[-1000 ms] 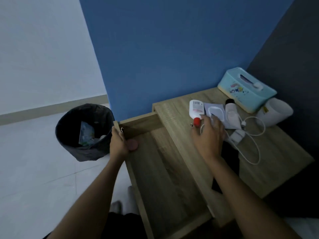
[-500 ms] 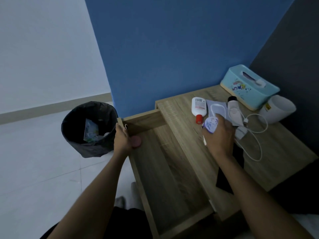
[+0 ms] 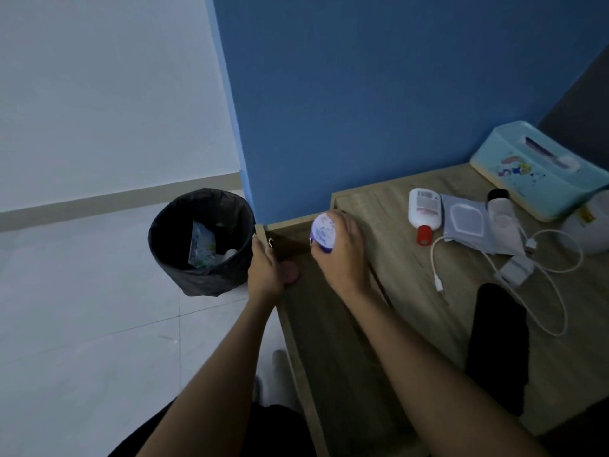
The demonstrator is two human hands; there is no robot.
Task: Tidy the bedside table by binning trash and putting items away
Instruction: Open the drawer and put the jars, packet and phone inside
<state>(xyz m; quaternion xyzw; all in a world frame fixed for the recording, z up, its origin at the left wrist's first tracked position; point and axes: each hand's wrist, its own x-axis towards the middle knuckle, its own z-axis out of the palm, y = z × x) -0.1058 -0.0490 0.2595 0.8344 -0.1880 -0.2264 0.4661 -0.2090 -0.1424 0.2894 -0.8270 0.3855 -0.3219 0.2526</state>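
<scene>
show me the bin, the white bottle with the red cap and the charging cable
bin (image 3: 171,225), head view, left rim
white bottle with the red cap (image 3: 424,209), head view, its body
charging cable (image 3: 557,311), head view, its right loop

Both forearms are bare, with no sleeves in view; the left hand wears a thin ring on one finger; the right hand shows none; dark clothing covers the lap.
</scene>
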